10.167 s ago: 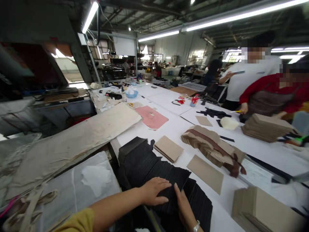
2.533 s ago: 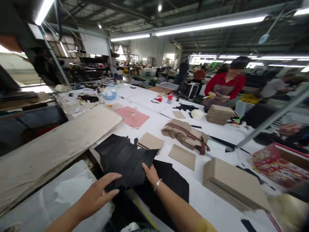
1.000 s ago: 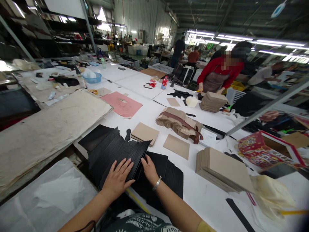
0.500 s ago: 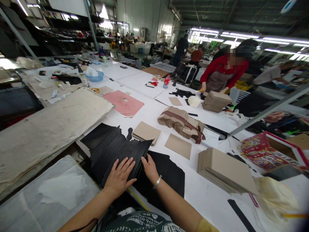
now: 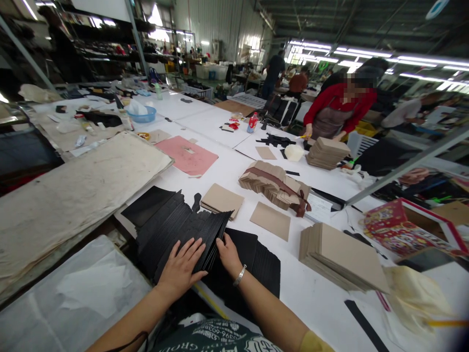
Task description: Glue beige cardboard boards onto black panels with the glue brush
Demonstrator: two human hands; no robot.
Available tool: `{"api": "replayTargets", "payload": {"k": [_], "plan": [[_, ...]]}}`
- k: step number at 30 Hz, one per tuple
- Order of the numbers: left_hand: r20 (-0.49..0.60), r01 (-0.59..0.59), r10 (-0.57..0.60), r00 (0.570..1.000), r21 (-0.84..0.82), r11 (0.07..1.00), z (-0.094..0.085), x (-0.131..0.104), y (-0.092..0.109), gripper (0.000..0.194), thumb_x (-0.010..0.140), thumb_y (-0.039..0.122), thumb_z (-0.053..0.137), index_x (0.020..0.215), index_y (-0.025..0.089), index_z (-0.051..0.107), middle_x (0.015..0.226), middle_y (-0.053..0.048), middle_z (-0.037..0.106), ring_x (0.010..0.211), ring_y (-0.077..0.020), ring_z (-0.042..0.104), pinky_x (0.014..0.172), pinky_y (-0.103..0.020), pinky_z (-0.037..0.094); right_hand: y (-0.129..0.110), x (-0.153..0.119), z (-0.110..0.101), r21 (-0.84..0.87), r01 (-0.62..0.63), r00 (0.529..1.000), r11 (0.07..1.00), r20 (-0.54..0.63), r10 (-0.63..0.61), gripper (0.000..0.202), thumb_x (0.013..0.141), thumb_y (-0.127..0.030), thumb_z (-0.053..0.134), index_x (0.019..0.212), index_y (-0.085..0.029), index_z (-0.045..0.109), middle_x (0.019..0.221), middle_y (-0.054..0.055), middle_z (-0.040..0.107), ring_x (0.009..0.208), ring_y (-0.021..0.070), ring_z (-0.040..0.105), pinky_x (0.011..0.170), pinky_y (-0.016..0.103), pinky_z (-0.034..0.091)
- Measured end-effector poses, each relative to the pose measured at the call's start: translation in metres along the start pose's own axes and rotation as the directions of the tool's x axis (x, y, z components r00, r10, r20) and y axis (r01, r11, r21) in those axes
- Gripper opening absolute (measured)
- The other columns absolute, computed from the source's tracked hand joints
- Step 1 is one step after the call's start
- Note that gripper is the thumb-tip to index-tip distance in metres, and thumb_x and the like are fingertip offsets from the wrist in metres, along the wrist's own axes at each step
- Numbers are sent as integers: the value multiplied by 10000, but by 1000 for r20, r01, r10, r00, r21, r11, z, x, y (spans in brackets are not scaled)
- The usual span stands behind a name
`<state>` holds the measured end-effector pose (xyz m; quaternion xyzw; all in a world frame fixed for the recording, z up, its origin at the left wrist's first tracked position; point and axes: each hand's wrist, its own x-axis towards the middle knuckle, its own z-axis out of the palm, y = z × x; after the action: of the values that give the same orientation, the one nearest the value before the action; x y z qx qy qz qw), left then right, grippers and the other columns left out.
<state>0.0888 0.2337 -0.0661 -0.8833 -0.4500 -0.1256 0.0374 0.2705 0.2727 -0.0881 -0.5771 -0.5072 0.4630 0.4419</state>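
Note:
A fanned row of thin black sheets point(image 5: 166, 232) leans on the white table in front of me. My left hand point(image 5: 185, 264) lies flat on the sheets with its fingers spread. At their right end my right hand point(image 5: 229, 254), with a bracelet at the wrist, pinches the edge of the sheets between thumb and fingers. Under and beside it rests a second black stack point(image 5: 266, 266). Just beyond the fanned row are a small black piece point(image 5: 197, 202) and a short pile of beige boards point(image 5: 222, 199).
Right of my hands are a single beige board point(image 5: 270, 221) and a tall board stack point(image 5: 344, 256). Further off lie a fanned beige pile point(image 5: 264, 183) and a pink sheet point(image 5: 188, 156). A person in red point(image 5: 339, 110) works across the white table point(image 5: 220, 171).
My right hand has shifted very slightly to the right at the sheets' edge. My left hand stays in place.

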Motion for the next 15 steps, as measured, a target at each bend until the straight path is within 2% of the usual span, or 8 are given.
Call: {"api": "replayTargets", "payload": {"k": [3, 6, 7, 9, 12, 15], "plan": [[9, -15, 16, 1000, -12, 1000, 0, 0, -2, 621, 816, 499, 465, 1360, 228, 335, 1382, -75, 400, 1259, -271, 351, 1053, -482, 176, -5, -2, -2, -61, -15, 998, 998, -67, 11, 553, 782, -241, 440, 1319, -167, 329, 1234, 86, 520, 1118, 197, 499, 988, 363, 365], [9, -26, 26, 1000, -30, 999, 0, 1, -3, 611, 810, 495, 479, 1350, 240, 350, 1376, -72, 410, 1251, -260, 365, 1058, -468, 173, -7, -5, -5, -230, 89, 979, 969, -161, -128, 679, 735, -165, 437, 1378, -159, 221, 1387, 96, 339, 1282, 203, 309, 1072, 389, 253], [9, -26, 26, 1000, -35, 999, 0, 1, -3, 613, 807, 494, 486, 1349, 241, 351, 1376, -72, 411, 1250, -257, 366, 1060, -464, 171, -6, -7, -6, -286, 132, 969, 949, -165, -185, 671, 732, -147, 426, 1375, -163, 236, 1409, 91, 293, 1308, 199, 257, 1086, 390, 227], [11, -24, 25, 1000, -43, 999, 0, 1, -3, 618, 802, 488, 498, 1349, 242, 350, 1378, -70, 409, 1252, -254, 363, 1061, -460, 168, -5, -10, -7, -348, 160, 963, 924, -150, -223, 560, 756, -140, 398, 1313, -186, 361, 1403, 82, 282, 1310, 199, 253, 1086, 391, 233], [22, -18, 19, 1000, -46, 999, 1, 0, -3, 623, 802, 485, 499, 1353, 241, 342, 1385, -67, 397, 1260, -256, 348, 1061, -464, 162, -4, -11, -6, -352, 75, 980, 933, -147, -134, 317, 834, -241, 388, 1106, -202, 546, 1337, 95, 336, 1276, 217, 314, 1063, 392, 270], [33, -16, 18, 999, -42, 999, 2, 0, -3, 621, 812, 496, 476, 1359, 238, 331, 1398, -59, 378, 1266, -257, 334, 1064, -465, 139, -6, -10, -3, -342, 16, 985, 940, -158, -74, 287, 842, -379, 437, 1028, -196, 559, 1276, 114, 373, 1275, 232, 304, 1054, 386, 276]]}}
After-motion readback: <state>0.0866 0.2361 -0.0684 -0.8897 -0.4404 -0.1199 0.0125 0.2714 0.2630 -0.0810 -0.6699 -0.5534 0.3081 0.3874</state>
